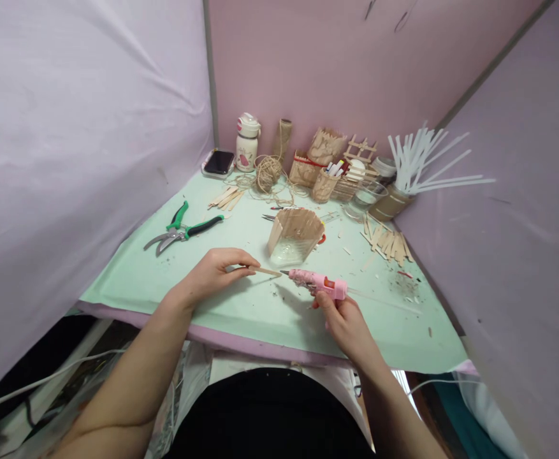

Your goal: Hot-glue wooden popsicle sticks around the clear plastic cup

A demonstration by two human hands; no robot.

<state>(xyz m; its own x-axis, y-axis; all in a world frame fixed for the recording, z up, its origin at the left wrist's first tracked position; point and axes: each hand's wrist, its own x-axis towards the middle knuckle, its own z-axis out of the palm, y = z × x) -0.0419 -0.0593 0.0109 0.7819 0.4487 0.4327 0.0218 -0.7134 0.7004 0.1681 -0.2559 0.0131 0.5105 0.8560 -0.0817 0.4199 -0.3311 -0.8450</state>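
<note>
My left hand [215, 271] pinches one end of a thin wooden craft stick [266, 271] just above the pale green table mat [241, 306]. In my right hand [343, 319] is a pink glue gun [318, 283], gripped by its handle. Its metal nozzle points left and almost touches the free tip of the stick. Right behind them stands a clear glass cup [294, 236] partly clad in upright wooden sticks.
Green-handled pliers [183, 229] lie at the left. Loose wooden sticks [388, 243] are piled at the right. Along the back wall stand a phone [218, 162], a bottle [247, 143], a twine ball [268, 173], stick-built baskets and a jar of white glue sticks [406, 178].
</note>
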